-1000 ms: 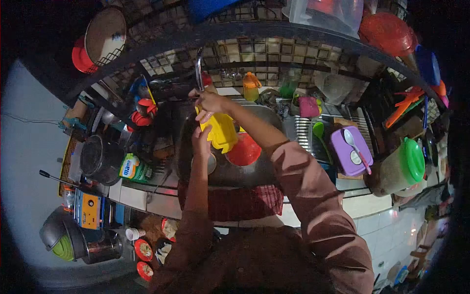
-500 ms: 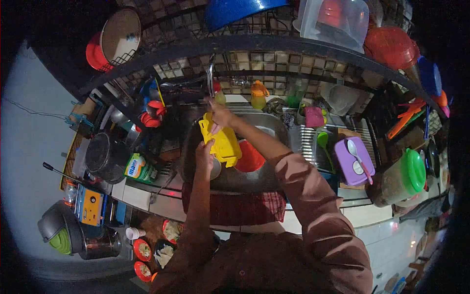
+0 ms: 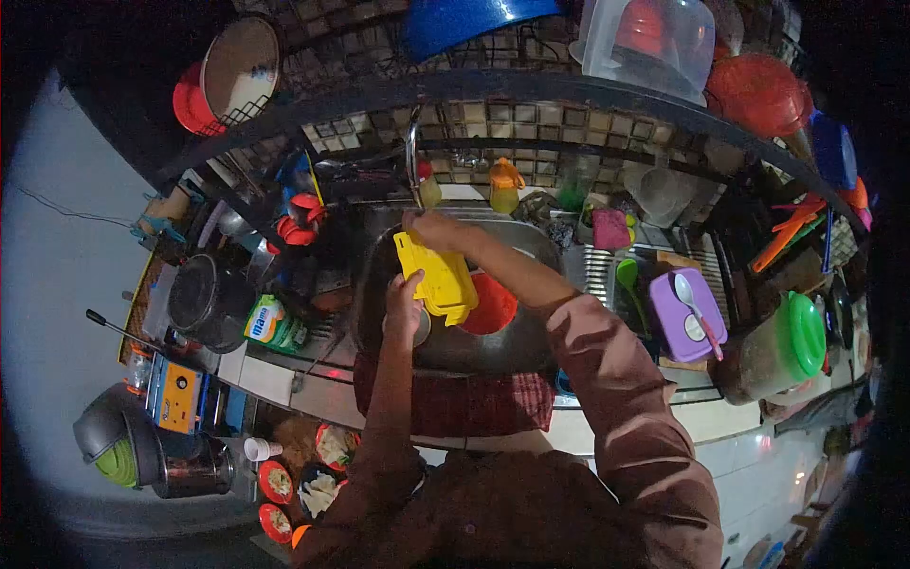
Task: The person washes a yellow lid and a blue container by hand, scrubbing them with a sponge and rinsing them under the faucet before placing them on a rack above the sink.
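A yellow plastic lid or tray is held tilted over the metal sink, under the thin faucet. My left hand grips its lower left edge. At its top edge is my right hand, its fingers curled against the yellow piece; whether they hold anything else is hidden. A red bowl lies in the sink just right of the yellow piece, and a round metal item shows partly behind my left hand.
Right of the sink are a green spoon, a purple container and a green-lidded tub. On the left stand a dark pot and a green Mama pouch. An orange-topped bottle stands behind the sink.
My right hand has moved slightly up and its fingers, extended before, are now curled at the yellow piece's top edge. My left hand still grips the piece, which has shifted slightly right.
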Tool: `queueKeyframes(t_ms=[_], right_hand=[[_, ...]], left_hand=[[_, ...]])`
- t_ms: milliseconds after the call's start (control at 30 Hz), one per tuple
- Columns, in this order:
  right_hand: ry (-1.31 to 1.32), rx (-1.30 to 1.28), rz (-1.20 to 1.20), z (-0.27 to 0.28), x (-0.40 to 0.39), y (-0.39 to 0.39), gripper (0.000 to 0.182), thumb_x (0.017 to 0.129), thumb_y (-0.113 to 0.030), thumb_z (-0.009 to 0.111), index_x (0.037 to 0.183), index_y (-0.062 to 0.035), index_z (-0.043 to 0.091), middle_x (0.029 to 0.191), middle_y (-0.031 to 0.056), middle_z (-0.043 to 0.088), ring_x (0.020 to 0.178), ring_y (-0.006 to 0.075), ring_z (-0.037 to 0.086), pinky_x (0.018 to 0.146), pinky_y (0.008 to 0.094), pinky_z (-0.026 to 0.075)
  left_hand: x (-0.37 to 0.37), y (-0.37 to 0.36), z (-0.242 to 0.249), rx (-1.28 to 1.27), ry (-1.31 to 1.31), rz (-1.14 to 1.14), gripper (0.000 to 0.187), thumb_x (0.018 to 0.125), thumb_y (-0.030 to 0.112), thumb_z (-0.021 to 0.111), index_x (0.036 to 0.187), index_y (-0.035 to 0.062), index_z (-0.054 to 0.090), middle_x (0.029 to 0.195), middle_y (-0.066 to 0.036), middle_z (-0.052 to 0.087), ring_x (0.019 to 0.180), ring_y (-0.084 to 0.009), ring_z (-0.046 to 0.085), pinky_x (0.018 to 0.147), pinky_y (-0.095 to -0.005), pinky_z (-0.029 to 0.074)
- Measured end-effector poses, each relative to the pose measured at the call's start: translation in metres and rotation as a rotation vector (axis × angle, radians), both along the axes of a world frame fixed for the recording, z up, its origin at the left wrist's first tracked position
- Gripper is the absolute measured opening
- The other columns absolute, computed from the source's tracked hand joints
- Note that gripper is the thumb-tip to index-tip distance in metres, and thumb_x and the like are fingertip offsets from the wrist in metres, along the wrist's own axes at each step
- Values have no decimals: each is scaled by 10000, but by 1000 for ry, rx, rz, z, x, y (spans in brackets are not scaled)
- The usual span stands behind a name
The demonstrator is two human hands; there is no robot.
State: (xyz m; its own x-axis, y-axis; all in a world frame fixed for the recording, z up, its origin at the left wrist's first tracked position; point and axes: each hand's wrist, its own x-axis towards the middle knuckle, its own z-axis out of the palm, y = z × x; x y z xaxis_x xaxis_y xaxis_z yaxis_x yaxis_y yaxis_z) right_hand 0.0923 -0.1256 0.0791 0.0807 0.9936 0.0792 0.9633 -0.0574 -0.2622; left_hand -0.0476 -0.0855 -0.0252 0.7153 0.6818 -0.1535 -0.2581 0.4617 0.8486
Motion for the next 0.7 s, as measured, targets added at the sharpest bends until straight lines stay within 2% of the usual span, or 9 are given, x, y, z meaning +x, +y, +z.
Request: queueKeyframes(t_ms=[33, 100, 133, 200, 300, 433, 500, 600, 700], right_hand=[[-2, 2, 4, -6, -4, -1, 311, 689, -54, 510, 973, 45, 434, 989, 179, 518, 975, 308, 496, 796, 367, 420], [-349, 353, 51, -24, -8, -3, 284, 715, -72, 467, 963, 67, 461, 1052, 189, 501, 1027, 343, 458, 852, 382, 399], [-348, 355, 56, -33, -4, 1, 284, 715, -72, 467, 963, 67, 461, 1052, 189, 501, 1027, 343, 458, 852, 382, 399], [-559, 579, 138, -49, 3, 6, 245, 752, -73, 406, 954, 32, 495, 1128, 173, 467, 1041, 346, 450, 877, 372, 388], [-401, 507, 114, -54, 2, 3, 269, 760, -89, 396, 998, 2, 480, 1160, 145, 449, 1060, 332, 438, 897, 373, 370], [-519, 379, 193, -26, -3, -10, 298, 767, -120, 400, 1055, -58, 447, 1117, 131, 462, 969, 342, 500, 817, 368, 435], [-230, 143, 74, 3, -14, -21, 304, 772, -146, 408, 1074, -108, 414, 1049, 157, 470, 856, 348, 552, 677, 392, 488], [-227, 266, 50, -7, -5, -2, 276, 783, -145, 402, 1058, -126, 411, 1044, 197, 445, 768, 365, 569, 574, 420, 491], [-155, 174, 31, -15, 2, 10, 305, 770, -116, 432, 1072, -103, 394, 982, 232, 473, 776, 352, 566, 601, 418, 483]], left_hand=[[0, 4, -5, 15, 50, -8, 149, 738, 139, 578, 834, 41, 521, 826, -49, 559, 746, -155, 549, 608, -263, 409], [-1, 11, -14, 33, 102, -10, 160, 740, 147, 575, 844, 37, 522, 844, -50, 559, 781, -160, 548, 633, -268, 405], [-1, 12, -17, 40, 121, -7, 167, 746, 141, 565, 877, 44, 527, 873, -46, 565, 797, -164, 553, 646, -279, 423], [-2, 8, -13, 46, 140, -2, 180, 753, 135, 555, 910, 52, 532, 901, -41, 570, 813, -169, 558, 658, -291, 441], [-7, -3, 5, 26, 121, -30, 179, 751, 136, 559, 908, 56, 533, 896, -33, 570, 810, -161, 557, 652, -282, 429], [-1, 13, -25, 63, 132, -40, 197, 744, 141, 570, 924, 66, 536, 895, -26, 571, 802, -157, 554, 620, -274, 402], [0, 12, -24, 52, 123, -52, 205, 744, 142, 572, 932, 68, 536, 898, -25, 572, 800, -157, 553, 613, -269, 393], [-2, -9, 5, 18, 135, -47, 212, 751, 129, 563, 950, 60, 532, 918, -36, 571, 819, -161, 552, 640, -283, 406], [-1, -10, 5, -28, 93, -41, 161, 743, 115, 573, 880, 36, 540, 844, -45, 561, 802, -155, 541, 668, -290, 407]])
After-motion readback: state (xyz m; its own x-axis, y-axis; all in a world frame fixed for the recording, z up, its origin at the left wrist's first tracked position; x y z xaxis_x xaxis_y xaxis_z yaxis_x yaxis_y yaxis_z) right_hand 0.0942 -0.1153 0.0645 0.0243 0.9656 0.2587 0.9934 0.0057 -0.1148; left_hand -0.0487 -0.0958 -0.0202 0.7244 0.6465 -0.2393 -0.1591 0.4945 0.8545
